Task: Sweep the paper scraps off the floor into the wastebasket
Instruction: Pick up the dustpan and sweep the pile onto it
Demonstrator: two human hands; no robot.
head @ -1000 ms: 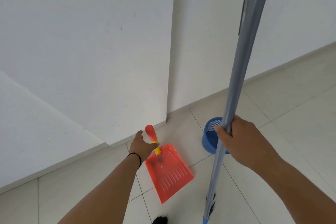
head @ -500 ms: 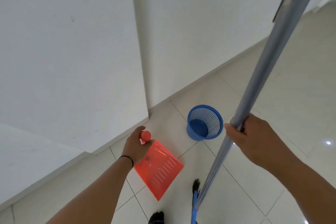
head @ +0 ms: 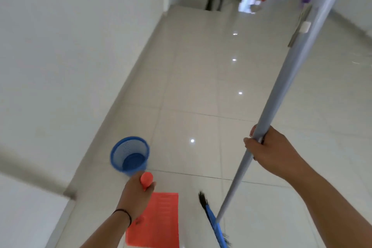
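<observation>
1. Nearest the camera, the left hand [head: 138, 197] is wrapped tight around the handle of a red dustpan [head: 161, 221], whose pan hangs low over the pale tiled floor [head: 201, 90]; whether its lip touches the tiles cannot be told.
2. Beside it, the right hand [head: 267, 155] is clamped around the grey pole of a broom [head: 281, 90]; the blue head and dark bristles [head: 213, 219] sit low near the dustpan, partly cut off by the bottom edge.
3. Just beyond the left hand, the blue mesh wastebasket [head: 129, 155] stands upright near the wall [head: 70, 46], and looks empty.
4. Judged from this, the step in hand is gathering tools: both are gripped, no sweeping has begun. The next move calls for finding the scraps and carrying both tools to them.
5. No paper scraps can be made out on the nearby tiles. Far down the corridor, a blurred bright patch with coloured bits [head: 253, 0] may be litter or glare; it is too smeared to tell.
</observation>
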